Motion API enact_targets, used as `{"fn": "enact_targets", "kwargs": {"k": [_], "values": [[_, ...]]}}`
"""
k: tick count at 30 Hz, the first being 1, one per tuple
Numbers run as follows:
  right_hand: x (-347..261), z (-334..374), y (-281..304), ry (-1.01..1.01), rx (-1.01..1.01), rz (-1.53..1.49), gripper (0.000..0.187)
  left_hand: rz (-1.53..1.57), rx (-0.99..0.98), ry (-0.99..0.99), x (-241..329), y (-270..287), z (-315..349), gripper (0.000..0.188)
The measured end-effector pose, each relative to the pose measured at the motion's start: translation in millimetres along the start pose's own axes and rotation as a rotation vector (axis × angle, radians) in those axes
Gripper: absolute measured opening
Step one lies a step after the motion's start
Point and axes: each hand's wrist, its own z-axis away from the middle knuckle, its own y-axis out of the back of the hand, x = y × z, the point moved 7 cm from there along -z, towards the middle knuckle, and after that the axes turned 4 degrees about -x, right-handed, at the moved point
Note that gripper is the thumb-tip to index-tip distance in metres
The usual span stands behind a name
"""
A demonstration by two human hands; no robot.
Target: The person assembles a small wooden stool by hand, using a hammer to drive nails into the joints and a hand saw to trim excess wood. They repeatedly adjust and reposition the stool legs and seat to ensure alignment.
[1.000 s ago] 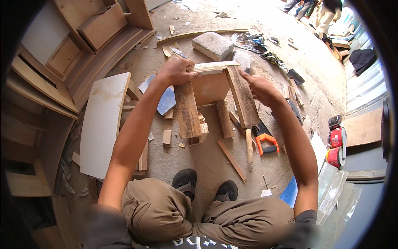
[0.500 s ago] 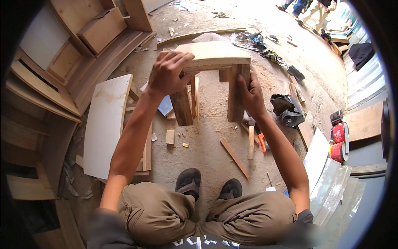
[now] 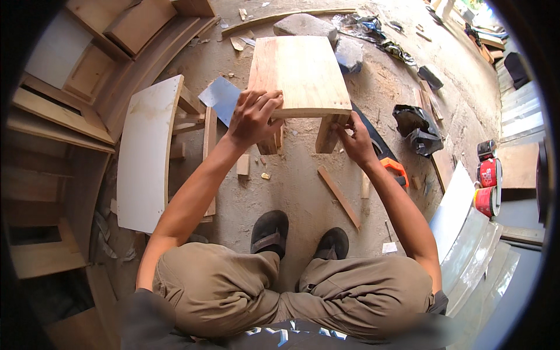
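A small wooden stool (image 3: 297,73) with a pale flat top stands or hangs in front of me; whether its legs touch the floor I cannot tell. My left hand (image 3: 255,116) is closed over the near left corner of the top, fingers on the upper face. Against the near right leg (image 3: 328,135), just under the top, presses my right hand (image 3: 357,142), its thumb on the wood. The far legs are hidden beneath the top.
An orange-handled saw (image 3: 396,167), a wooden handle (image 3: 365,184) and a thin wood strip (image 3: 339,198) lie near my right forearm. At left is a white-topped wooden piece (image 3: 149,154), with cabinets (image 3: 87,125) beyond. Stones (image 3: 306,26), a black bag (image 3: 417,129) and red cans (image 3: 486,186) lie around.
The stool has tipped so its top faces me more fully and its legs show less. My right hand keeps to the right leg and the left to its corner. My view has shifted too.
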Motion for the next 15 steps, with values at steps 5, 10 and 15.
{"fn": "enact_targets", "kwargs": {"k": [5,10,15], "values": [[22.7,23.2,-1.5,-0.041,-0.045,-0.072,0.044,-0.067,-0.094,0.018,24.0,-18.9,21.2,0.050],[34.8,26.6,1.5,-0.115,-0.046,-0.014,0.046,-0.232,-0.350,0.199,40.9,-42.7,20.7,0.071],[38.3,29.6,7.0,-0.171,-0.056,0.107,0.049,-0.183,-0.379,0.218,39.5,-45.8,20.6,0.081]]}}
